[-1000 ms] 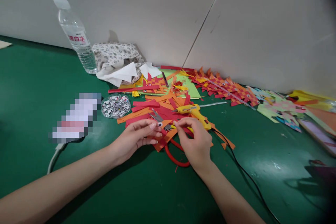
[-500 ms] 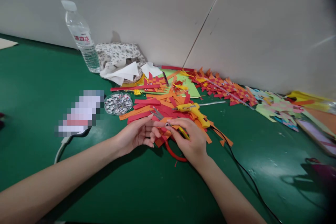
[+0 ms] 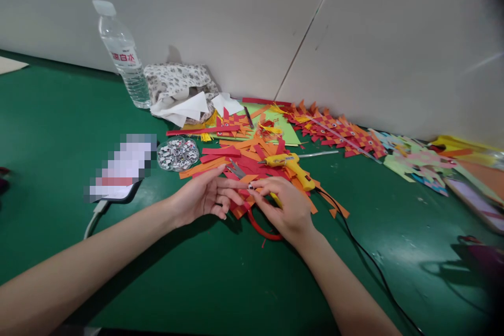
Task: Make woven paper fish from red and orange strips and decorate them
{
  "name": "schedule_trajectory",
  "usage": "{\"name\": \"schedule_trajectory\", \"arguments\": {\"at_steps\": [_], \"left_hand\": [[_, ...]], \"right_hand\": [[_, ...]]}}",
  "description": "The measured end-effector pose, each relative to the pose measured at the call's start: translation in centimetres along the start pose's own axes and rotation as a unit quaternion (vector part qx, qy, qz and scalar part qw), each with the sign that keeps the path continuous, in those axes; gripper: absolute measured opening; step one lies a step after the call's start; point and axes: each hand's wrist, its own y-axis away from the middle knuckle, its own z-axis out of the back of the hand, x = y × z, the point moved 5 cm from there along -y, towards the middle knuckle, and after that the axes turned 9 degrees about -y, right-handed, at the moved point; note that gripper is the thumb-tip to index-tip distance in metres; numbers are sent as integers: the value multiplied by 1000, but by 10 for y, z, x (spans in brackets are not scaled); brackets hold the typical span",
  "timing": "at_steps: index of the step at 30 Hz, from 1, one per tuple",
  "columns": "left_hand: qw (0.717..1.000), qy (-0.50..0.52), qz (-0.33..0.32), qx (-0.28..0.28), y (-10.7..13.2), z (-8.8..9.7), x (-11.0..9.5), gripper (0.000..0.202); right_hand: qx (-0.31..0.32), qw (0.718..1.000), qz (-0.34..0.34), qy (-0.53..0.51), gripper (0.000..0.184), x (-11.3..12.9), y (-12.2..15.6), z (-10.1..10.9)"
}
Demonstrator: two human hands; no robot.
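Table (image 3: 212,283): green, glossy. A black cord (image 3: 372,262) leaves the near edge right of centre and runs far to the glue gun.

Right hand (image 3: 289,207): thumb and forefinger are pinched together on a small eye (image 3: 251,187). The eye sits centrally, above the paper strips, at the tip of my left forefinger. Contact between the eye and that fingertip is too small to confirm.

Left hand (image 3: 202,198): palm turned up, thumb apart from the fingers, forefinger extended to the right, remaining fingers loosely curled.

Scissors (image 3: 256,228): the red handle loop lies beside and partly beneath my right hand; the blades point to the far left across the strips (image 3: 220,163), which are red and orange and lie in a loose heap.

Glue gun (image 3: 289,164): yellow, on the right of the heap, nozzle to the left. A clear stick (image 3: 319,155) extends from its rear.

Left side: a phone (image 3: 129,168), screen blurred, with a white cable (image 3: 92,220) at its near end. The eye tray (image 3: 178,154) stands between phone and heap.

Far side: a green sheet (image 3: 290,135) lies beyond the heap. Woven pieces (image 3: 334,127) lie to its right, a floral pouch (image 3: 177,76) to its left. A bottle (image 3: 128,60) stands left of the pouch, near the wall (image 3: 236,21).
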Motion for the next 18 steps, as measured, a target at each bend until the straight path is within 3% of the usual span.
{"name": "schedule_trajectory", "arguments": {"at_steps": [3,6,11,14,18], "left_hand": [[1000,-9,-8,-16,2,1,-4,57],[994,-39,-73,-72,3,7,-13,49],[947,-151,-194,-205,8,21,-26,24],[918,-258,-221,-204,9,17,-27,16],[906,-321,-221,-169,7,12,-22,21]], "right_hand": [[2,1000,-6,-4,16,-1,0,1],[7,998,-58,-29,18,-5,1,1],[134,969,-171,-121,23,-13,7,-15],[208,952,-182,-134,25,-12,9,-24],[229,948,-175,-136,25,-11,10,-27]]}}
